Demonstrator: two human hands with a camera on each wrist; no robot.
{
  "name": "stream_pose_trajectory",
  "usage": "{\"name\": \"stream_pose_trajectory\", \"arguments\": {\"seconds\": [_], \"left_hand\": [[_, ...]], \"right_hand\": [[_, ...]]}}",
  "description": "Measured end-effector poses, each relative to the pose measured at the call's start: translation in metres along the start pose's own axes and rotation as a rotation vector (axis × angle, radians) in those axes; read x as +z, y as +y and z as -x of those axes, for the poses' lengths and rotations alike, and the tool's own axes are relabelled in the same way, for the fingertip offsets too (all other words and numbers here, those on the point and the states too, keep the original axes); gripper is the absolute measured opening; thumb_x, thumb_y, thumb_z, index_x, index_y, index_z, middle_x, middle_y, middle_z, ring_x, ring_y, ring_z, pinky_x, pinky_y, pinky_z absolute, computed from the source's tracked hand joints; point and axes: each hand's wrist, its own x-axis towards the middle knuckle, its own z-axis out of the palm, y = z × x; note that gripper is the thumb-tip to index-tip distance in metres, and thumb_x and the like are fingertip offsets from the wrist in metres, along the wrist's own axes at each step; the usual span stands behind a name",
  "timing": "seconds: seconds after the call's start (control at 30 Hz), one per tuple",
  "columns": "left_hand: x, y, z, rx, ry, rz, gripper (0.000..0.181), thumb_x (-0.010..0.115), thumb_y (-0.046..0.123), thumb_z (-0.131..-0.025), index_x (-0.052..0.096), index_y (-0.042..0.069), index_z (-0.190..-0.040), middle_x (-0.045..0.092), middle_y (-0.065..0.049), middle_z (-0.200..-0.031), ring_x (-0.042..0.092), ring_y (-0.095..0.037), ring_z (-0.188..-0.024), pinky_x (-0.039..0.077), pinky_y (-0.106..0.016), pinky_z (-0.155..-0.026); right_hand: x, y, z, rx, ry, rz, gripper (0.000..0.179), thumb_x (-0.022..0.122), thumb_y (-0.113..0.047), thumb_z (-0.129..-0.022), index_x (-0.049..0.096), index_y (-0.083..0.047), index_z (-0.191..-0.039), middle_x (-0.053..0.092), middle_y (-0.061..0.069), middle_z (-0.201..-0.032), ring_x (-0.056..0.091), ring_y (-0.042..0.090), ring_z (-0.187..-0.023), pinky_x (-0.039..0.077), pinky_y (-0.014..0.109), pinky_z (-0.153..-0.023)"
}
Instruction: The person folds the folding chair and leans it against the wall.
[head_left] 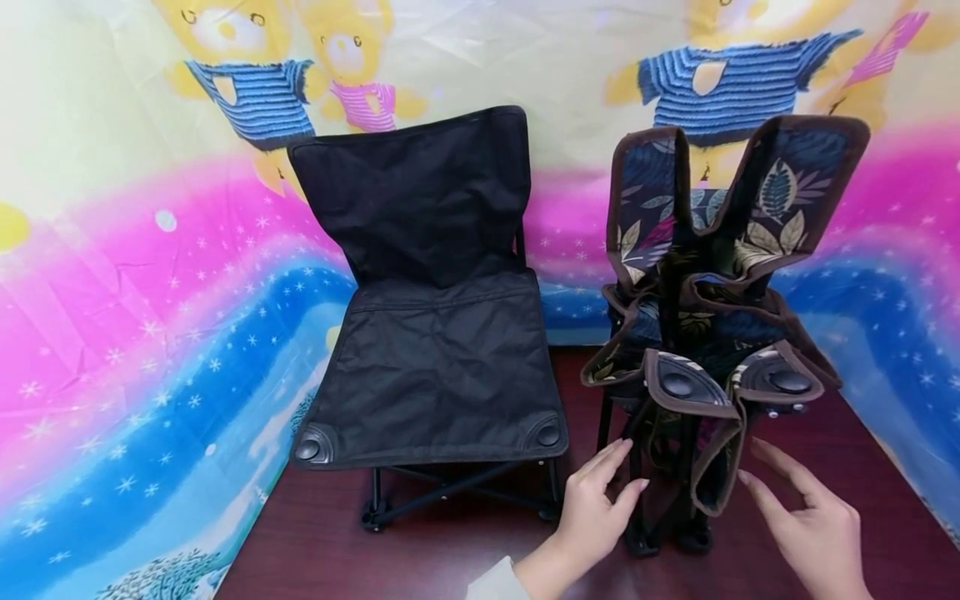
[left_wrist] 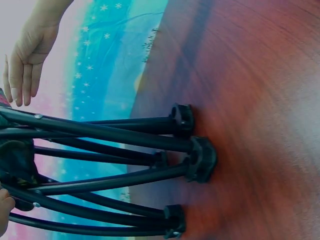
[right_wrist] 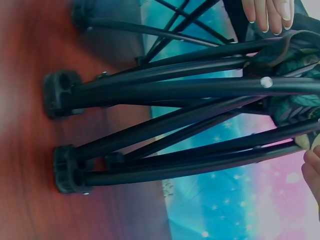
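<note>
A partly folded camp chair in dark leaf-print fabric with brown edging stands upright on the right, its seat bunched and its black legs drawn close together. Low on its left side is my left hand, fingers extended and thumb apart, with nothing in its grasp. My right hand is at the chair's right front, thumb and fingers spread, also holding nothing. In the right wrist view, left-hand fingers point down beside the fabric. Whether any fingertip touches the chair, I cannot tell.
A black folding chair stands opened out to the left, with crossed legs under its seat. Both chairs are on a dark red wood-grain surface. A backdrop printed with bears and snowflakes rises behind and at the sides.
</note>
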Motion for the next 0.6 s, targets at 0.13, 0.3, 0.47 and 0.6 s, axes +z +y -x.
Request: {"name": "stream_pose_trajectory", "arguments": {"seconds": [0.13, 0.3, 0.47, 0.6], "left_hand": [[0.002, -0.003, 0.006, -0.019, -0.011, 0.01, 0.038, 0.065, 0.003, -0.072, 0.055, -0.007, -0.108, 0.059, -0.015, -0.104, 0.055, -0.02, -0.099, 0.043, -0.021, -0.081], [0.006, -0.006, 0.012, -0.05, -0.033, 0.011, 0.037, 0.065, 0.005, -0.074, 0.056, -0.006, -0.108, 0.059, -0.015, -0.104, 0.055, -0.02, -0.098, 0.042, -0.021, -0.082], [0.01, -0.01, 0.019, -0.083, -0.057, 0.005, 0.039, 0.067, 0.003, -0.071, 0.056, -0.005, -0.108, 0.059, -0.014, -0.103, 0.055, -0.016, -0.098, 0.043, -0.019, -0.081], [0.014, -0.013, 0.024, -0.095, -0.073, -0.041, 0.039, 0.067, 0.003, -0.07, 0.057, -0.003, -0.107, 0.06, -0.011, -0.102, 0.055, -0.012, -0.097, 0.043, -0.017, -0.079]], "right_hand": [[0.002, 0.006, 0.003, 0.034, -0.03, 0.003, 0.035, 0.07, -0.005, -0.069, 0.064, -0.009, -0.103, 0.043, -0.042, -0.09, 0.039, -0.025, -0.081, 0.029, 0.001, -0.063], [0.002, 0.012, 0.006, 0.079, -0.079, 0.036, 0.031, 0.069, -0.011, -0.072, 0.064, -0.009, -0.103, 0.041, -0.043, -0.087, 0.038, -0.026, -0.076, 0.031, 0.001, -0.058], [0.005, 0.021, 0.01, 0.097, -0.124, 0.046, 0.029, 0.067, -0.014, -0.074, 0.064, -0.007, -0.102, 0.04, -0.042, -0.086, 0.035, -0.028, -0.078, 0.032, -0.001, -0.059], [0.01, 0.03, 0.014, 0.089, -0.132, 0.017, 0.027, 0.067, -0.01, -0.074, 0.064, -0.006, -0.1, 0.042, -0.041, -0.085, 0.038, -0.026, -0.079, 0.032, -0.001, -0.061]]}}
